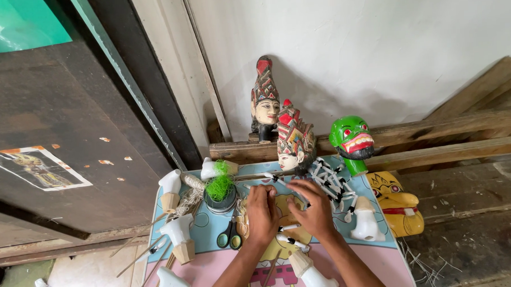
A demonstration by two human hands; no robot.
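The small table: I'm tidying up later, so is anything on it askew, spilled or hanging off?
Yes. Thin wooden sticks poke out past the table's left edge. The yellow mask hangs off its right edge. White puppet bodies lie tipped over, and green fibre spills over a dark jar. Nothing looks broken.

A single camera, worn on the person's head, looks steeply down and forward over a small table [210,230], so both forearms enter from the bottom edge and the left hand [262,214] and right hand [313,210] sit close, just below the middle of the view. Beyond the fingertips the view reaches the white wall [365,49] and the dark door [56,111] to the left of the fingers. No second view overlaps it.
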